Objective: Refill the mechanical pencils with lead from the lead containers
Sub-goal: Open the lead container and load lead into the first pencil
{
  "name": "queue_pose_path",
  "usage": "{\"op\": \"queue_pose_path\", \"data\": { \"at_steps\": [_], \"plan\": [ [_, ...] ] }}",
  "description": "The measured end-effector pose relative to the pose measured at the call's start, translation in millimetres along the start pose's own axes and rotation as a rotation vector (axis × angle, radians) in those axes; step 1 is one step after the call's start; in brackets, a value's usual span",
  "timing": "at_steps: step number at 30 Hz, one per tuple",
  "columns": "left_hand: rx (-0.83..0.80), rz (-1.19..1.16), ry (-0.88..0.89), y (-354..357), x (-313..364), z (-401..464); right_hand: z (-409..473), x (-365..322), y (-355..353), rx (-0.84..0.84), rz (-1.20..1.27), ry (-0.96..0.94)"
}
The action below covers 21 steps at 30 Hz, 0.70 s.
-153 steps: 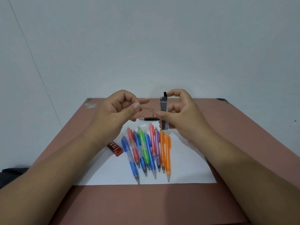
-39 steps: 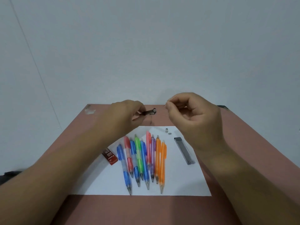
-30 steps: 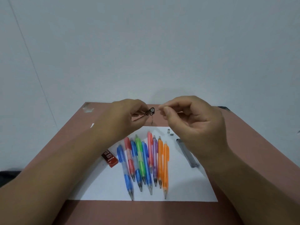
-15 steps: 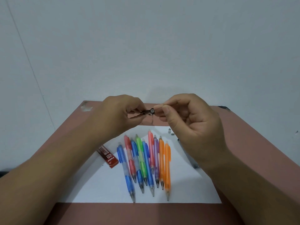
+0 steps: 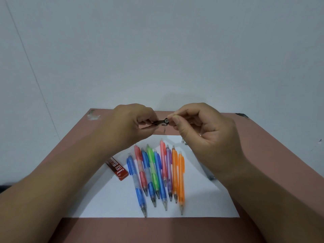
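My left hand [image 5: 130, 124] grips a dark mechanical pencil [image 5: 160, 122] held level above the table, its open back end facing right. My right hand [image 5: 201, 132] pinches a thin lead [image 5: 182, 113] between thumb and forefinger right at that open end. Several coloured mechanical pencils [image 5: 157, 172] lie side by side on a white sheet [image 5: 108, 199], tips toward me. A red lead container [image 5: 117, 168] marked 2B lies left of them. A grey lead container [image 5: 209, 176] is mostly hidden under my right wrist.
The brown table [image 5: 157, 230] stands against a pale wall. Small pencil caps [image 5: 183, 141] lie on the sheet's far right corner, partly behind my right hand. A black patch [image 5: 242, 115] marks the table's far right corner.
The grey container left my right hand and now lies on the sheet. My left hand picked up the dark pencil. My right hand brought the lead up to the pencil's open end.
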<state>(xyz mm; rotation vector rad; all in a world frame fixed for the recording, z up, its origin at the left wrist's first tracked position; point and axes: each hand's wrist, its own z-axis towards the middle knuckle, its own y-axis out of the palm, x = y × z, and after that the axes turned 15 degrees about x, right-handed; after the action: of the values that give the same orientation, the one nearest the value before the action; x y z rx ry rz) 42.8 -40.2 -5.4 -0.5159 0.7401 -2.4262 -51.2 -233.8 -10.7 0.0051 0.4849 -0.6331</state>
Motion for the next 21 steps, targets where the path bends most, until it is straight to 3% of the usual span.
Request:
{"op": "queue_pose_path", "data": {
  "at_steps": [16, 21],
  "plan": [
    [-0.055, -0.012, -0.065, -1.4, 5.4, -1.0, 2.8, 2.3, -0.5, 0.068, -0.160, -0.059],
    [-0.100, -0.058, -0.111, 3.9, 2.9, -1.8, 2.7, 3.6, 0.1, 0.062, -0.144, 0.126]
  ]
}}
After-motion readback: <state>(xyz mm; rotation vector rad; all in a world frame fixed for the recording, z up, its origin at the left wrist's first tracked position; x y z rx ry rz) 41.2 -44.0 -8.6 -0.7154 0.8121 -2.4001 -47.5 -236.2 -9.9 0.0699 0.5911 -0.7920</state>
